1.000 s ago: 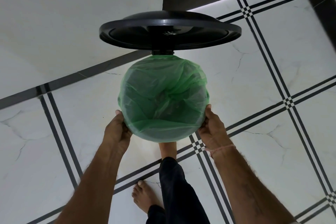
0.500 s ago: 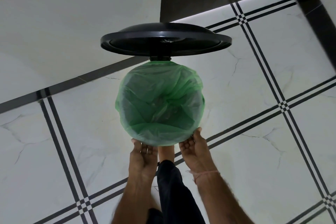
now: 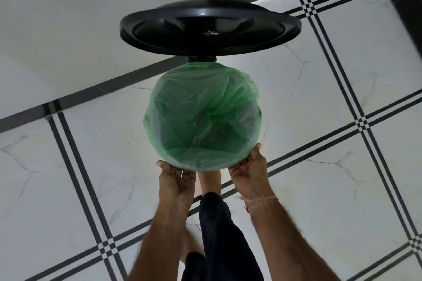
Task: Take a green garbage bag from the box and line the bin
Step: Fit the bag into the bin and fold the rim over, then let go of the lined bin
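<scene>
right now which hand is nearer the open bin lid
Right, by a little. The right hand grips the green bag at the rim's near-right edge, reaching further up toward the black lid. The left hand sits lower, under the near-left edge.

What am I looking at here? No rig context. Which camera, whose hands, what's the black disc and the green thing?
There is no robot: a person wears one wide-angle camera on the head, looking steeply down, so you see their own arms, a dark trouser leg and bare feet on a white tiled floor with dark stripes. The green thing is a garbage bag already stretched over the rim of a round bin, seen from above. The black disc is the bin's lid, standing open on its hinge at the far side. The left hand and right hand are at the near edge of the rim, fingers on the bag's folded-over edge.
</scene>
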A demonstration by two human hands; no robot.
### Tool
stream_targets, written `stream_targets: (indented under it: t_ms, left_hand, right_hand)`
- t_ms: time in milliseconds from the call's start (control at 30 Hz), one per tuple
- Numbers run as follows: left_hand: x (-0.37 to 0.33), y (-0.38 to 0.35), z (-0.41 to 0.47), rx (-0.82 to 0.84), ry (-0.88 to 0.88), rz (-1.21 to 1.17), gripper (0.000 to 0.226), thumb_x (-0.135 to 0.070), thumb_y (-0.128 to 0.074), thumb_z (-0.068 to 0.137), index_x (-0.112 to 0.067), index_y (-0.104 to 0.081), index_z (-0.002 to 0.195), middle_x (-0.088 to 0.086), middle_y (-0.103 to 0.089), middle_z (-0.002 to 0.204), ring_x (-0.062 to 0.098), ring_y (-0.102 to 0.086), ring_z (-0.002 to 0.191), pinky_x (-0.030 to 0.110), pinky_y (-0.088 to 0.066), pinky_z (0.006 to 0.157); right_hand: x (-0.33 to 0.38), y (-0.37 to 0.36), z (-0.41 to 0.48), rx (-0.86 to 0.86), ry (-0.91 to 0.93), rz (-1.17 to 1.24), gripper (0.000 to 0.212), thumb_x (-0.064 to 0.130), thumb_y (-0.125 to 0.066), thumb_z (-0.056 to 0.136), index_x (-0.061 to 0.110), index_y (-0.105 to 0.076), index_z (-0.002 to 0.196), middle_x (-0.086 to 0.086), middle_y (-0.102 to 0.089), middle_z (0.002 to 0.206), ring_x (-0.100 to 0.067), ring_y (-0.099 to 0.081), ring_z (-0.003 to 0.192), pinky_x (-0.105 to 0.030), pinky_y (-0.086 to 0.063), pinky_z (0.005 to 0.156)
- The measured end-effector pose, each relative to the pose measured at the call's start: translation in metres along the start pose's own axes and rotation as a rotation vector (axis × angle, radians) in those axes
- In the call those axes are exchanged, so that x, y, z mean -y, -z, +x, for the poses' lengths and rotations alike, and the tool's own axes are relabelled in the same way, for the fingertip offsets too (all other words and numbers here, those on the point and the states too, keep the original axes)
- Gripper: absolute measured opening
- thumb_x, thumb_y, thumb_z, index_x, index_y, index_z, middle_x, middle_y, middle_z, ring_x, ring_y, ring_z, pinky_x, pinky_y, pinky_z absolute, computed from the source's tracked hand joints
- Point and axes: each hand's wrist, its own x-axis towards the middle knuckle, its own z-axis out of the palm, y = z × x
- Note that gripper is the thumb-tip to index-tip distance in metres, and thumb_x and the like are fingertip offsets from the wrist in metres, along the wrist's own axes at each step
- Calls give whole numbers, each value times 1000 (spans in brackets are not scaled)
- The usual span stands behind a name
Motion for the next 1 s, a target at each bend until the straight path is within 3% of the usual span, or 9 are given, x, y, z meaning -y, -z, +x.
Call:
stream_targets:
  t_ms: [133,267,400,500,600,700,800,900,1000]
  left_hand:
    - [-4,3,-4,9,-8,98,36,-45,-49,106,-17,-71,101,1,-76,91,18,-67,93,36,-54,83]
    - [-6,7,-1,27,25,134,32,-41,-50,106,-16,-70,105,1,-74,94,20,-67,94,36,-54,84]
    - [-6,11,1,59,56,171,25,-31,-53,106,-13,-71,104,4,-77,91,22,-68,94,37,-55,82]
    - [-11,10,2,31,32,256,37,-44,-44,108,-15,-67,106,3,-70,99,20,-67,94,38,-53,84]
    - [-25,11,0,-58,9,463,55,-61,-36,104,-16,-64,117,5,-67,118,21,-64,106,42,-49,93]
    - [-53,-1,-8,-123,-74,560,65,-66,-35,102,-13,-58,132,6,-62,138,23,-58,120,42,-46,98]
    - [-92,-41,-31,-44,-253,594,74,-68,-37,101,-14,-46,152,4,-50,154,23,-51,134,41,-43,101]
    - [-127,-92,-67,84,-429,570,78,-71,-40,98,-25,-32,161,-2,-37,164,20,-43,144,45,-39,114]
    - [-152,-140,-101,253,-576,643,71,-71,-39,99,-36,-28,160,-14,-30,166,14,-31,152,48,-29,121]
  right_hand:
    - [16,-8,5,52,35,-93,43,39,-48,107,5,-69,123,-19,-72,122,-33,-68,115,-51,-57,99]
    - [28,-10,7,-1,-53,-174,35,28,-64,100,5,-71,126,-17,-72,129,-33,-69,118,-49,-64,84]
    - [34,-10,9,-15,-77,-197,41,25,-59,102,3,-63,136,-19,-67,136,-34,-67,118,-44,-65,77]
    - [39,-8,10,-39,-81,-265,56,50,-44,106,3,-65,129,-20,-69,131,-33,-67,118,-46,-61,86]
    - [54,-11,-1,-87,-48,-465,68,56,-34,107,0,-56,138,-21,-65,136,-35,-60,130,-49,-51,106]
    - [73,-27,-23,-127,232,-702,57,54,-35,107,10,-52,140,-15,-59,142,-27,-56,125,-46,-47,105]
    - [96,-66,-51,-11,489,-706,31,50,-42,107,25,-56,117,-15,-58,133,-23,-55,121,-46,-45,107]
    - [122,-114,-76,150,567,-644,45,53,-38,107,28,-54,141,3,-51,150,-20,-42,145,-43,-34,118]
    - [151,-158,-98,267,651,-674,51,51,-37,107,29,-50,151,5,-46,159,-13,-39,147,-36,-28,120]
